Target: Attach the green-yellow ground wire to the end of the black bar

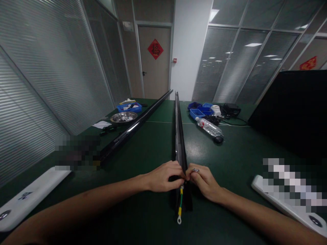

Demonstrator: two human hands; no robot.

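Gripping right dark rail (180, 139) at near end: left hand (163, 177), right hand (205, 182), exact hold seemingly obscured; ring-ended green-yellow wire (181, 200) nearer.

left hand (162, 177) and right hand (205, 182), fingers (175, 166) at dark rail (179, 139), wire (181, 199), green table (153, 146)

We look into a dim room: lamp reflections (253, 44) speckle the glass wall (231, 42), a glint streaks one rail (133, 128), the bench (158, 146) shines faintly, pixelation masks patches at both sides, and wide-angle distortion stretches the edges.
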